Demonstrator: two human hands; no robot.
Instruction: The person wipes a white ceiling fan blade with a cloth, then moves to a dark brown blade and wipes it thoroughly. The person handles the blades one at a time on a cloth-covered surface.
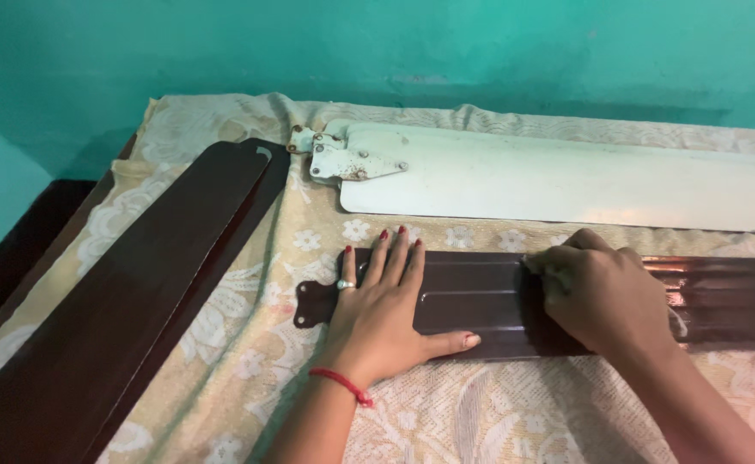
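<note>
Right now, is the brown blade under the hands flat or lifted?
Flat. The brown blade lies level on the cloth; the left hand presses it palm-down, the right hand rests on it.

No packages, labels, signs or screens appear anywhere near the fingers or elsewhere in view.

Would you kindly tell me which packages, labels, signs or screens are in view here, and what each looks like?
None in view: only a brown fan blade under the left hand and right hand, a white fan blade, dark blades and a floral cloth.
</note>
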